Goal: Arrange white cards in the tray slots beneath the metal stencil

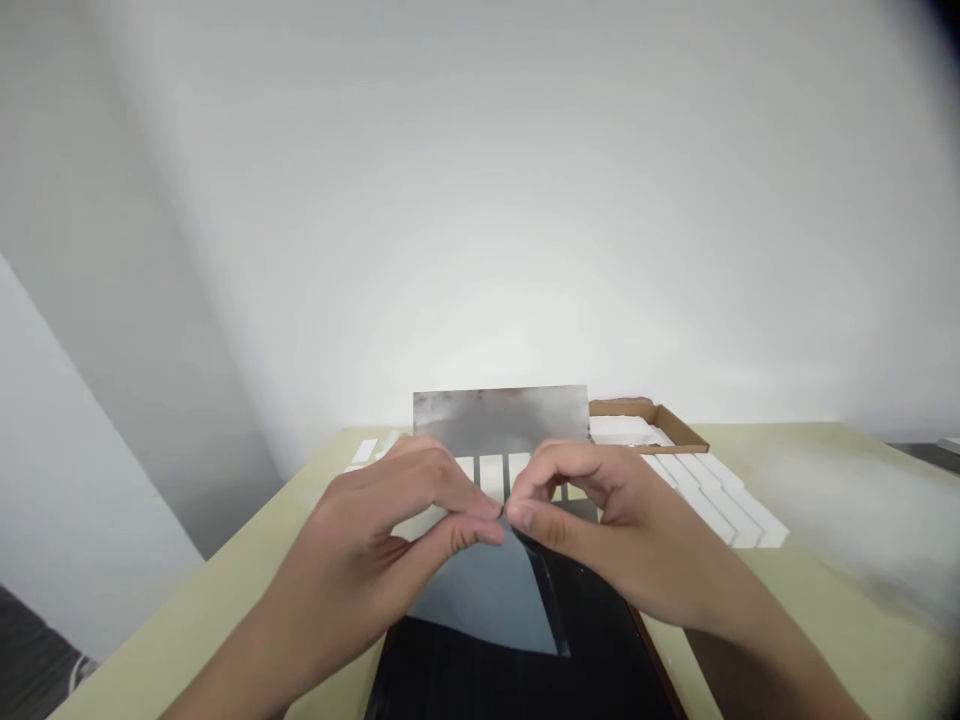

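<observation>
Both hands (480, 525) pinch tightly at a corner of pale blue film (480, 600), holding its edge lifted off the black panel (480, 680) beneath, near an upright steel plate (499, 420)

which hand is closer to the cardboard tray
Right. The right hand is just in front of the cardboard tray, while the left hand is farther away, on the far side of the right hand.

We log one bright, even light on the white wall (480, 200), strongest low at centre; soft shadow in the left corner; dull glare on the metal sheet (499, 420); smeared blur across the table (847, 500) at right; dark, distorted top-right edge.
</observation>
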A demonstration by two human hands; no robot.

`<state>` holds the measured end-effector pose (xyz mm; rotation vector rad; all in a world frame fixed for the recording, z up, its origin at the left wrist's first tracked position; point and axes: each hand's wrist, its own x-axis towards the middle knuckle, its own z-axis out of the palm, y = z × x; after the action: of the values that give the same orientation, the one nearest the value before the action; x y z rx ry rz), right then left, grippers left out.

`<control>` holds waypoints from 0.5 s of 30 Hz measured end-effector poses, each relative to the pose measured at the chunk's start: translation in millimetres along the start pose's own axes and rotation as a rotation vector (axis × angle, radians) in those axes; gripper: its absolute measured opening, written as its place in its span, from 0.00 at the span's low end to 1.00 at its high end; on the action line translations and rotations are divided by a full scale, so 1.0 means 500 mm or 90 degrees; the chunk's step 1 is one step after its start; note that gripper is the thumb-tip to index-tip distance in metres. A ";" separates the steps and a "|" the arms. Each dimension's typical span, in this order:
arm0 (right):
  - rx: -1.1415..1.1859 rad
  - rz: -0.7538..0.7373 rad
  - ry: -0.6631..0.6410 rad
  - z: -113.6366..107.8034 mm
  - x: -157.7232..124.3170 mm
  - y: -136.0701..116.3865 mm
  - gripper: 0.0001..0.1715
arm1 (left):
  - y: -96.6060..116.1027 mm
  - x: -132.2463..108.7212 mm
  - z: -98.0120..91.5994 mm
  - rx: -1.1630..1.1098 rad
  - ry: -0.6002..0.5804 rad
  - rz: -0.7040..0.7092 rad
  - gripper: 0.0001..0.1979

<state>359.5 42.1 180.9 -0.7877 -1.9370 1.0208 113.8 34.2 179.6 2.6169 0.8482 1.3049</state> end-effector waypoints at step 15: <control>0.077 0.014 -0.049 -0.001 0.002 0.009 0.10 | 0.002 0.002 0.003 0.032 0.008 0.043 0.09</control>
<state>360.4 45.3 177.4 -0.7115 -1.9148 1.1861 116.0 34.0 179.9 2.7004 0.8118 1.3345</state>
